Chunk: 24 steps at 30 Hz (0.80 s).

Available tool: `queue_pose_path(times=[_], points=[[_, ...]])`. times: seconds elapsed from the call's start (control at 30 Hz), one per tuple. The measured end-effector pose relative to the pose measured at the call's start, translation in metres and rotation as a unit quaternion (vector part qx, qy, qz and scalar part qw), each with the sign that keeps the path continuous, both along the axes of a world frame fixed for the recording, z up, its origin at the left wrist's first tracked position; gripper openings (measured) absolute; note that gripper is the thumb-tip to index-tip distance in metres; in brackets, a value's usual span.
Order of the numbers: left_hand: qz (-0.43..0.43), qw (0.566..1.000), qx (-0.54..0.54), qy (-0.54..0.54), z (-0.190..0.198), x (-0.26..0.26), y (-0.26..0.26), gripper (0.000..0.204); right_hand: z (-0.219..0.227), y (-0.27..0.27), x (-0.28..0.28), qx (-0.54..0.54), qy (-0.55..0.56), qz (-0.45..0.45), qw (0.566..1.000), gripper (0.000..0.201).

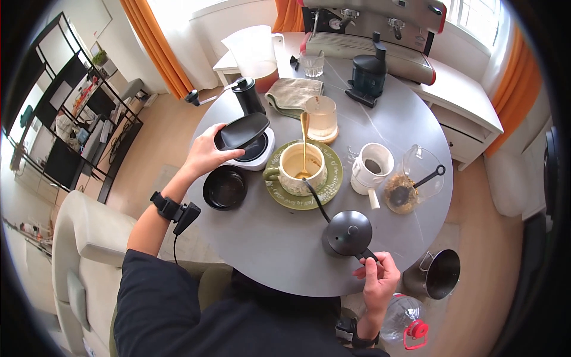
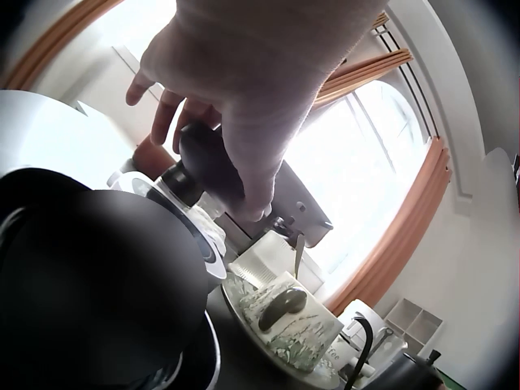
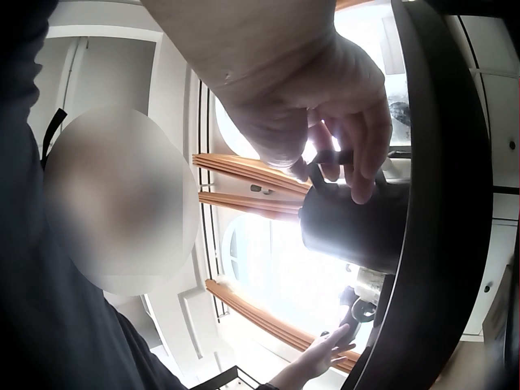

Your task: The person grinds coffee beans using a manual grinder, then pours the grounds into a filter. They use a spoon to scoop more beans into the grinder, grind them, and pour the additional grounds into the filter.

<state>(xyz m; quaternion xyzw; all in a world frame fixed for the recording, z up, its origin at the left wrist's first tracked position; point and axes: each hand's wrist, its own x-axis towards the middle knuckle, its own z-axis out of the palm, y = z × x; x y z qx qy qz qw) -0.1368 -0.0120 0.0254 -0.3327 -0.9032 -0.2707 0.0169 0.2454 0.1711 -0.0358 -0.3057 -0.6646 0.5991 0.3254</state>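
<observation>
My left hand (image 1: 204, 156) pinches a shallow black dish (image 1: 245, 130) between thumb and fingers, tilted above a white round-topped device (image 1: 264, 156) with a dark centre. A round black bowl (image 1: 225, 187) sits just in front of it. My right hand (image 1: 380, 281) grips the handle of a black gooseneck kettle (image 1: 348, 233) near the table's front edge; the right wrist view shows fingers curled at the handle (image 3: 331, 159). The kettle's thin spout (image 1: 318, 202) points at a patterned cup (image 1: 312, 175) on a green saucer (image 1: 336, 178). A gold spoon (image 1: 305, 128) stands in the cup.
On the round grey table (image 1: 256, 244) stand a hand grinder (image 1: 247, 95), a folded cloth (image 1: 294, 95), a ribbed glass (image 1: 322, 116), a white mug (image 1: 372, 168) and a glass vessel (image 1: 416, 178) holding a black scoop. An espresso machine (image 1: 369, 56) is behind; a metal bucket (image 1: 437, 273) is at right.
</observation>
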Motion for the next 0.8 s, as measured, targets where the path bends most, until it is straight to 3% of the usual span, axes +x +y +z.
queue_pose_path(times=[0.37, 0.63, 0.77, 0.8], points=[[-0.039, 0.999, -0.015, -0.012, -0.023, -0.012, -0.007, 0.088, -0.007, -0.010, -0.005, 0.069, -0.033, 0.010, 0.997, 0.025], [-0.079, 0.996, 0.018, 0.039, -0.033, -0.010, -0.005, 0.092, 0.002, 0.003, 0.020, 0.065, 0.055, 0.022, 0.996, 0.030], [-0.113, 0.981, 0.044, 0.149, 0.007, 0.012, 0.014, 0.084, 0.039, 0.017, 0.040, 0.077, 0.057, -0.061, 0.994, 0.036], [-0.167, 0.978, 0.034, 0.122, 0.022, 0.021, 0.022, 0.082, 0.044, 0.022, 0.045, 0.084, 0.055, -0.071, 0.992, 0.038]])
